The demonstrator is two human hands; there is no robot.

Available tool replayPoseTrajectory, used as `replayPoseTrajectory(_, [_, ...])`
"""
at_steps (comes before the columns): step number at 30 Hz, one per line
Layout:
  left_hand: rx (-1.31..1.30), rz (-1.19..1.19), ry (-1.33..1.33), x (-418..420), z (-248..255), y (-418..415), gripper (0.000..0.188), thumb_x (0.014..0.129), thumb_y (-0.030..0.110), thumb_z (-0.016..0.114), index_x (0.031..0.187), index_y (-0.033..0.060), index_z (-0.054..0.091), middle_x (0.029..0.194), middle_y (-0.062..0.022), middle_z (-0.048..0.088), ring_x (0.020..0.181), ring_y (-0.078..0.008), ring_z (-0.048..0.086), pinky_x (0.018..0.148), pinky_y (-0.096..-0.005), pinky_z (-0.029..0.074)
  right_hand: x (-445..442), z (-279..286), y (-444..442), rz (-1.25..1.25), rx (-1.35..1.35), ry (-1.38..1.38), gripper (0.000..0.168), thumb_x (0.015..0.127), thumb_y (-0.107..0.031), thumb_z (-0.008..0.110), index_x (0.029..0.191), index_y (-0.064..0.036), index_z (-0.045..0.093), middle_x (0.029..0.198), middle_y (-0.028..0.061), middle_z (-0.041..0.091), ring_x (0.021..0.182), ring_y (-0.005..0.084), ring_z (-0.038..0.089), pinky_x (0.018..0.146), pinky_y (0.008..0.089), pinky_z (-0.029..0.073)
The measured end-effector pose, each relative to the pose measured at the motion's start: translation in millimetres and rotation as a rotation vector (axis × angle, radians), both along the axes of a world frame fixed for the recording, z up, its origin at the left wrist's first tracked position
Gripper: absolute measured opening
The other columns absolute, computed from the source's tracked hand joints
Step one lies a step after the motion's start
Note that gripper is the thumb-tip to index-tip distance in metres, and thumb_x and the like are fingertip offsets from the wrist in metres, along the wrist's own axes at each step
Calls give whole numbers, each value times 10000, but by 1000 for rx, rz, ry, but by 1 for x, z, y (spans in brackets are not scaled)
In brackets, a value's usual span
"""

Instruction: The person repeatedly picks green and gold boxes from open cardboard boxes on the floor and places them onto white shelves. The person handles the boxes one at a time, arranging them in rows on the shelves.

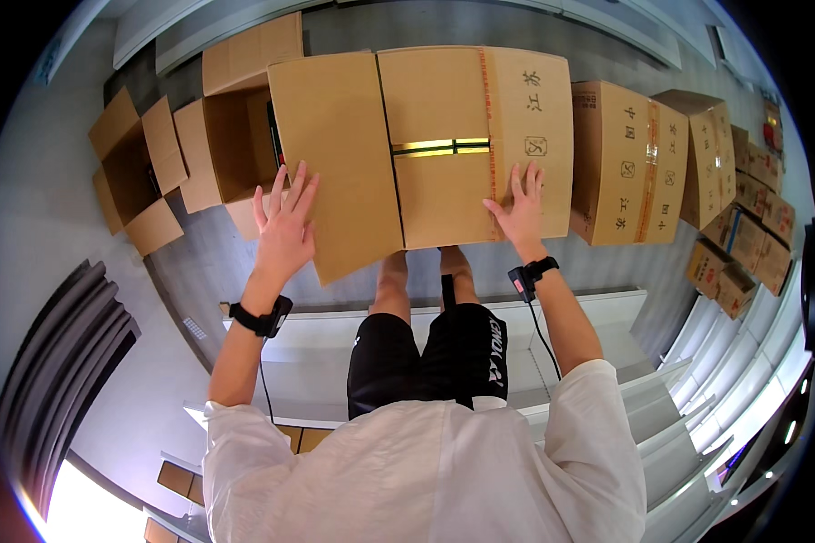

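Observation:
A large cardboard box (pixel 441 203) stands before me, its two inner flaps folded in and a narrow gap between them showing yellow and dark contents. One wide flap (pixel 339 163) stretches out on the left, and on the right a side bearing printed characters and orange-red tape lettering is visible. My left hand (pixel 285 234) is at the left flap's edge, fingers spread, with nothing gripped. Fingers apart, my right hand (pixel 521 214) rests on the printed right part of the box. Each wrist wears a black band with a small cabled device.
Open cardboard boxes (pixel 238 146) (pixel 132 170) stand on the left. Taped boxes (pixel 638 170) (pixel 710 156) line the right, with smaller cartons (pixel 754 231) stacked beyond. White shelving (pixel 312 366) lies behind my legs, and a grey curtain (pixel 68 380) hangs at the lower left.

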State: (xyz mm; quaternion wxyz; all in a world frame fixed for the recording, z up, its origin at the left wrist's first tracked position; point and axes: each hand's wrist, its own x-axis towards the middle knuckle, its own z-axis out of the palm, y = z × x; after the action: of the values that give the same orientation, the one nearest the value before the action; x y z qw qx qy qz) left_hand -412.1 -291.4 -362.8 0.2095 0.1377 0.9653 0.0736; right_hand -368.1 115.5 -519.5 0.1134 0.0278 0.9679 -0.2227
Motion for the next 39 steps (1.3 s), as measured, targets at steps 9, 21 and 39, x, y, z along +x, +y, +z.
replayPoseTrajectory(9, [223,324,-212,21,-135,10,856,862,497,612,1506,63,252,1541,-173,294,1433,-319,257,1155,-519,147,1,1,1,28,6,-17,938,744,-476,749,1481,-74,331,1562,247,151,1427,473,137,1130,550,243])
replayPoseTrajectory(21, [598,896,-527,-10,-174,83,886,890,628,530,1464,-13,318,1369,-223,501,1202,-264,525,1009,-328,394,0,12,-6,16,12,-19,922,735,-449,767,1468,-71,356,1556,249,169,1422,471,158,1130,535,255])
replayPoseTrajectory(39, [569,848,-173,14,-203,85,542,1018,471,325,1252,28,535,1077,-315,610,1043,-519,536,878,-499,462,2,30,-33,-16,30,59,867,716,-365,766,1446,-82,394,1534,228,251,1394,446,259,1087,513,332])
